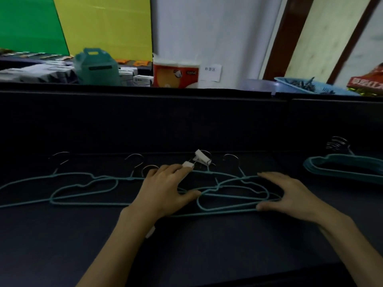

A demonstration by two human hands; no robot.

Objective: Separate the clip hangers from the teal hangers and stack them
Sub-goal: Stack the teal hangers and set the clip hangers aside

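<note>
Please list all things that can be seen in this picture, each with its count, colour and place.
loose teal hangers: several, overlapping, exact count unclear; teal with metal hooks; spread on the dark table, left to centre.
white clips: at least two; white; among the centre hangers, by the left fingertips.
stacked teal hangers: one pile; teal; table, far right.
table: one; dark.
teal carton: one; teal; behind the table, left.
tissue pack: one; orange and white; behind, centre.
paper label: one; white; on the wall.
blue basket: one; blue, dark small items inside; behind, right.
red packet: one; red; far right.
left hand: fingers extended, resting on the centre hangers.
right hand: fingers spread over the hangers.
</note>
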